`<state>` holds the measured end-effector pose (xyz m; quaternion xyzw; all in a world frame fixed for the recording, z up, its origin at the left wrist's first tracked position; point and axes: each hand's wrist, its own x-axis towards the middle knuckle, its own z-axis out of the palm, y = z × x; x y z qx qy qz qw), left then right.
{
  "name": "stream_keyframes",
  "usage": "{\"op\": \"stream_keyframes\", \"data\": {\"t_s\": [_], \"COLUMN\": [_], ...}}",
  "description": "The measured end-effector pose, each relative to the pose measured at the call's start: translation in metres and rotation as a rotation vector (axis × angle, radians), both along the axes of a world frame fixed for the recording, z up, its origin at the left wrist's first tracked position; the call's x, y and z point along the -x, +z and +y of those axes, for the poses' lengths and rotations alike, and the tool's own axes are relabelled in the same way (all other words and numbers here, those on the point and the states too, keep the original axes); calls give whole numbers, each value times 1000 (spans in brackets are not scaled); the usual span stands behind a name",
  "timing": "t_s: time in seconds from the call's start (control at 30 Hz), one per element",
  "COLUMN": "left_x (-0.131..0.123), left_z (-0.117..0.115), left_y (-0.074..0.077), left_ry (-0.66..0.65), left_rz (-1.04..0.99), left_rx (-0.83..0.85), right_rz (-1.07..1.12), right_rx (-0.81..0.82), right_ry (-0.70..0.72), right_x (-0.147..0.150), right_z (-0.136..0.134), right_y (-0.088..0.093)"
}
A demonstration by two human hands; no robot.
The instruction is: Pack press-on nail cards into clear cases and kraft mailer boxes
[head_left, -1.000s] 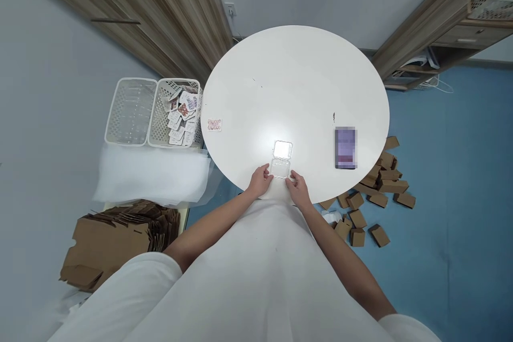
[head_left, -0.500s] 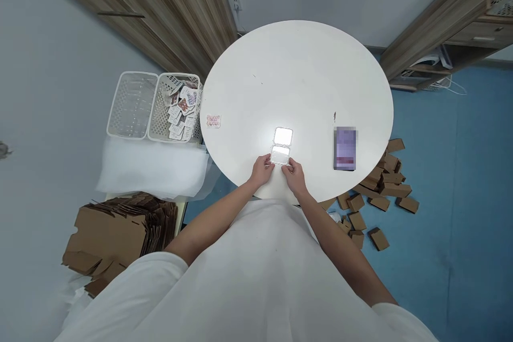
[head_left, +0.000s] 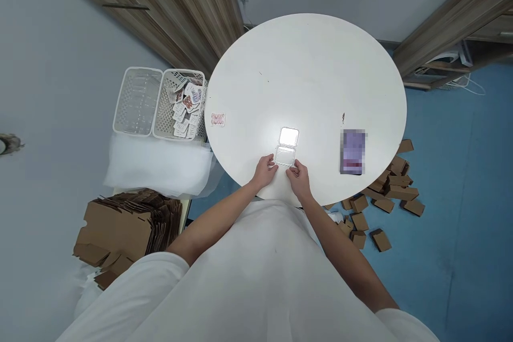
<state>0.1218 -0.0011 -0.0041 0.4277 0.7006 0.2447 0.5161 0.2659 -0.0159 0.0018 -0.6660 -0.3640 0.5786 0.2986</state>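
A small clear plastic clamshell case [head_left: 285, 156] lies unfolded on the white oval table [head_left: 316, 64], its lid half away from me and shining with glare. Its tray half, closest to me, looks transparent with nothing visible inside. My left hand [head_left: 265, 172] grips the near left corner between thumb and fingers. At the near right corner, my right hand [head_left: 299, 178] holds the case the same way. To the left, by the table's edge, rests a small card with pink printing [head_left: 218, 119]. A purple, pixelated item [head_left: 353, 152] lies to the right.
Left of the table, a white basket [head_left: 159, 112] holds several printed packets, beside a clear plastic bin [head_left: 136, 101]. White sheets [head_left: 156, 163] and stacked flat cardboard [head_left: 116, 224] sit nearer me. Small brown boxes [head_left: 380, 240] lie on the blue floor at right.
The whole view has shifted slightly, so the table appears a little further right. Both hands stay at the case's near corners, and the case remains unfolded.
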Motion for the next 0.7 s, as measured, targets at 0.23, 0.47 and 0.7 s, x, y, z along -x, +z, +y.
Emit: {"op": "stream_keyframes", "data": {"t_s": [0.23, 0.47, 0.7], "left_x": [60, 177, 239], "left_z": [-2, 17, 84], "left_y": [8, 12, 37], "left_ry": [-63, -168, -399], "left_rz": [32, 276, 565], "left_rx": [-41, -133, -273], "right_rz": [-236, -331, -367], "right_rx": [-62, -327, -308], "right_ry": [-126, 33, 394], "right_x": [7, 78, 171], "right_z": [-13, 16, 80], "right_y": [8, 32, 17]}}
